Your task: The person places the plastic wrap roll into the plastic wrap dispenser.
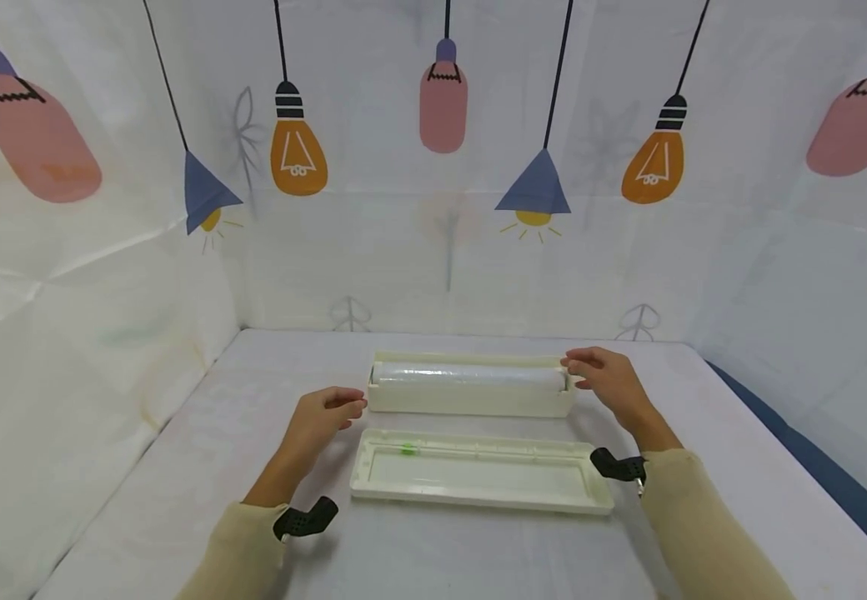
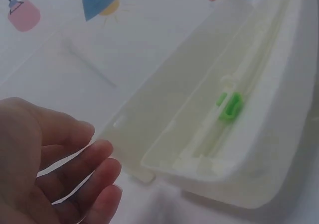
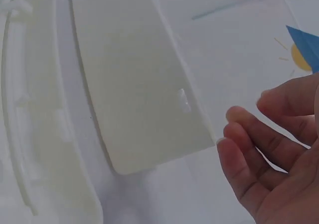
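Observation:
A cream, open-topped long box (image 1: 471, 403) lies crosswise on the table with a clear-wrapped roll, seemingly of cling film (image 1: 471, 377), inside. Its separate lid (image 1: 486, 477) lies nearer, inner side up, with a small green slider (image 2: 232, 107) on a rail near its left end. My left hand (image 1: 321, 421) is at the left end of the box, fingers loosely bent, fingertips right by the corner, holding nothing. At the opposite end, my right hand (image 1: 608, 383) has its fingertips close to the top right corner, fingers relaxed and apart from the thumb.
A white cloth covers the table (image 1: 433, 554). White sheets printed with lamps and bulbs (image 1: 433, 250) hang behind and at both sides. Dark blue fabric (image 1: 816, 458) shows past the right table edge. Each wrist wears a black camera mount (image 1: 306, 518).

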The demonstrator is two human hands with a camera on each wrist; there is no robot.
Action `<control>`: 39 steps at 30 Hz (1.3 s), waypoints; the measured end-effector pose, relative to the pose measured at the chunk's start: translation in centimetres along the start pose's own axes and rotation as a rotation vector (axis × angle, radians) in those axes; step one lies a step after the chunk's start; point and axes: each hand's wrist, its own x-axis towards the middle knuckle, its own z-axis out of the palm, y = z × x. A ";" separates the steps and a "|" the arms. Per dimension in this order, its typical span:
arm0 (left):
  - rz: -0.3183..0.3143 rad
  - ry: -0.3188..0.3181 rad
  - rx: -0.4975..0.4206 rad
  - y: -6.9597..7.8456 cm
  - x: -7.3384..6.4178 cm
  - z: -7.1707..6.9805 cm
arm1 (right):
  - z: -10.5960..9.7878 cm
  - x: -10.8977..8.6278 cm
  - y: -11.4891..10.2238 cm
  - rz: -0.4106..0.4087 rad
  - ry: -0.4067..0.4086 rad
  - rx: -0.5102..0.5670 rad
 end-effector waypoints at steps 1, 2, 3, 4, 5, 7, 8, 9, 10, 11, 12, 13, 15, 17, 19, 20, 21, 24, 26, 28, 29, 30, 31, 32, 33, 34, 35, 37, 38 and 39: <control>0.005 -0.003 0.007 -0.1 -0.1 0.0 | -0.2 -0.2 0.0 0.002 0.007 0.010; 0.011 -0.007 0.012 -0.2 -0.2 0.0 | -0.3 -0.5 0.1 0.005 0.012 0.022; 0.010 -0.009 0.022 -0.3 -0.3 0.0 | -0.5 -0.8 0.1 0.009 0.018 0.030; 0.008 -0.011 0.033 -0.3 -0.5 0.0 | -0.7 -1.2 0.2 0.016 0.023 0.035; 0.003 -0.015 0.050 -0.4 -0.6 0.0 | -0.8 -1.5 0.3 0.019 0.027 0.035; -0.010 -0.021 0.086 -0.5 -0.9 0.1 | -1.0 -2.2 0.5 0.031 0.029 0.039; -0.017 -0.023 0.099 -0.5 -1.0 0.1 | -1.1 -2.5 0.6 0.036 0.025 0.040; -0.024 -0.026 0.113 -0.5 -1.1 0.1 | -1.2 -2.9 0.8 0.040 0.021 0.040; -0.030 -0.028 0.123 -0.5 -1.3 0.2 | -1.3 -3.3 0.9 0.044 0.014 0.041; -0.031 -0.030 0.133 -0.5 -1.3 0.2 | -1.3 -3.6 1.0 0.048 0.006 0.042; -0.030 -0.033 0.133 -0.5 -1.4 0.3 | -1.3 -3.9 1.2 0.053 -0.001 0.043; -0.030 -0.037 0.131 -0.5 -1.5 0.3 | -1.3 -4.2 1.3 0.055 -0.008 0.041; -0.032 -0.048 0.129 -0.5 -1.7 0.4 | -1.2 -4.7 1.5 0.059 -0.021 0.033; -0.032 -0.062 0.128 -0.6 -1.8 0.5 | -1.0 -5.0 1.6 0.066 -0.029 0.017; -0.034 -0.078 0.137 -0.7 -1.9 0.7 | -0.8 -5.3 1.7 0.074 -0.035 0.004; -0.034 -0.084 0.146 -0.7 -2.0 0.8 | -0.8 -5.5 1.8 0.080 -0.038 -0.008; -0.033 -0.090 0.155 -0.8 -2.0 0.8 | -0.7 -5.6 1.9 0.087 -0.039 -0.022; -0.026 -0.109 0.181 -1.0 -2.2 1.0 | -0.8 -6.0 2.1 0.125 -0.060 -0.049; -0.020 -0.121 0.195 -1.2 -2.3 1.0 | -0.8 -6.4 2.3 0.153 -0.084 -0.071; -0.018 -0.131 0.204 -1.3 -2.4 0.9 | -0.9 -6.7 2.4 0.182 -0.114 -0.080; -0.014 -0.136 0.209 -1.3 -2.4 0.9 | -0.9 -6.8 2.4 0.196 -0.128 -0.080; -0.008 -0.141 0.215 -1.4 -2.4 0.9 | -1.0 -7.0 2.5 0.204 -0.145 -0.075; -0.004 -0.145 0.218 -1.4 -2.4 0.8 | -1.0 -7.1 2.6 0.209 -0.164 -0.066; 0.001 -0.151 0.223 -1.4 -2.4 0.8 | -1.0 -7.2 2.7 0.219 -0.181 -0.056; 0.003 -0.156 0.228 -1.4 -2.4 0.8 | -1.0 -7.3 2.7 0.224 -0.203 -0.050; 0.007 -0.162 0.234 -1.4 -2.4 0.7 | -1.0 -7.3 2.8 0.234 -0.223 -0.039; 0.011 -0.165 0.240 -1.4 -2.4 0.6 | -1.0 -7.4 2.9 0.239 -0.246 -0.024; 0.013 -0.168 0.253 -1.4 -2.4 0.6 | -0.9 -7.4 3.0 0.244 -0.284 -0.012; 0.012 -0.168 0.260 -1.4 -2.3 0.5 | -0.9 -7.4 3.1 0.249 -0.297 -0.006; 0.012 -0.168 0.266 -1.4 -2.3 0.5 | -0.9 -7.5 3.1 0.248 -0.312 -0.003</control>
